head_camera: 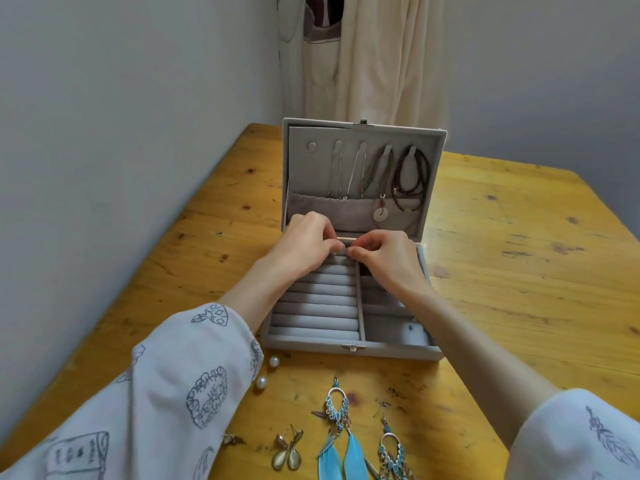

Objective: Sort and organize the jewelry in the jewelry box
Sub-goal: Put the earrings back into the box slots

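Head view, looking down at one open grey jewelry box [353, 351] on a wooden table [502, 271]. Its raised lid [363, 133] carries five hooks: the leftmost is bare, and four necklaces [377, 174] hang from the other four, their lower ends falling to a fabric pocket; one round pale pendant [381, 214] lies over that pocket.

Box base: one bank of ring rolls [317, 303] on the left, about eight visible, and small square compartments [391, 327] on the right, their number not countable because the right forearm covers them.

Both hands meet over the far end of the ring rolls. Left hand [304, 244] and right hand [384, 258] have fingers curled and fingertips pinched together, almost touching each other. What they hold is too small to identify; only a thin pale edge shows between them.

On the table in front of the box: two white pearls [267, 371] beside the left sleeve [156, 393]; two blue feather earrings [346, 441], with hoops at the top; two pale teardrop earrings [287, 452]; one small gold-coloured piece [232, 439] at the sleeve edge.
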